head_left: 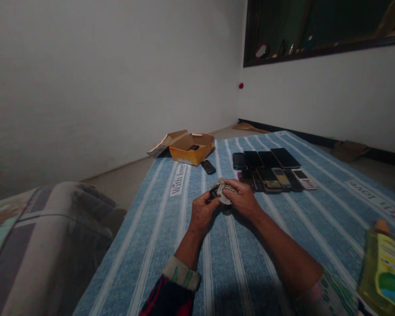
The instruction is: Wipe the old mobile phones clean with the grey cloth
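My left hand [202,210] is closed around a small dark phone [213,190], held just above the blue striped cloth [158,228]. Beside it, my right hand [242,198] pinches a crumpled pale cloth [223,192] pressed against that phone. Both hands meet at the centre of the view. Just beyond them lie two rows of several phones [271,169], dark smartphones behind and small keypad phones in front.
An open orange cardboard box [191,149] with a dark phone inside stands at the far left edge of the cloth. One black phone [208,166] lies beside it. A yellow-green bottle [383,267] lies at the lower right. A rolled mattress [42,237] is at the left.
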The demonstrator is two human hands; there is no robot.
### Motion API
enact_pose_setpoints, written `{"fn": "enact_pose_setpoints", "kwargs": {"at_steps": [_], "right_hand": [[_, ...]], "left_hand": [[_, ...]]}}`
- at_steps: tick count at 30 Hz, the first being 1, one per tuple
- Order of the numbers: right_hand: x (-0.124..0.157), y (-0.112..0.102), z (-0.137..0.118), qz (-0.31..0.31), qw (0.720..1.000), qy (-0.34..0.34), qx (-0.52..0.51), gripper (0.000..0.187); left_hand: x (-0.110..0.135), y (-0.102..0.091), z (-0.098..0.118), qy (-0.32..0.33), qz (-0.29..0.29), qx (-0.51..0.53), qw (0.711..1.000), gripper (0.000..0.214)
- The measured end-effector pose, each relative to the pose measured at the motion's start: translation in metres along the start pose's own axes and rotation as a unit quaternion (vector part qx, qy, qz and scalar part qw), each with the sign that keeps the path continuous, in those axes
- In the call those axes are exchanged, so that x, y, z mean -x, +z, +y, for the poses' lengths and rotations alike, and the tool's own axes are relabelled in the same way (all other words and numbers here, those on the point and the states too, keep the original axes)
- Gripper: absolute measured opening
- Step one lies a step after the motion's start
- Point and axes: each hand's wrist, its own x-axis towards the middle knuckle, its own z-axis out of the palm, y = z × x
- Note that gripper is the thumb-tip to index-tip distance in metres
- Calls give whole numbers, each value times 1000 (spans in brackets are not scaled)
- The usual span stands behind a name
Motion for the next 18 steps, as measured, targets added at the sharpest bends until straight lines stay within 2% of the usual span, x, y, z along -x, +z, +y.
{"fn": "enact_pose_setpoints", "kwargs": {"at_steps": [3,6,11,14,18], "right_hand": [[-2,-6,-4,-30,993,-67,89,26],[-2,-9,-7,-62,979,-107,161,26],[1,-7,-6,-95,954,-156,240,24],[3,-3,-4,-110,934,-175,292,22],[6,2,-1,-133,900,-193,368,19]], "left_hand": [[-1,-1,-6,2,2,-44,999,22],[-2,-1,-9,7,1,-59,998,21],[-3,0,-7,18,26,-48,998,25],[-4,-3,-7,29,37,-85,995,23],[-4,-10,-11,32,20,-96,995,27]]}}
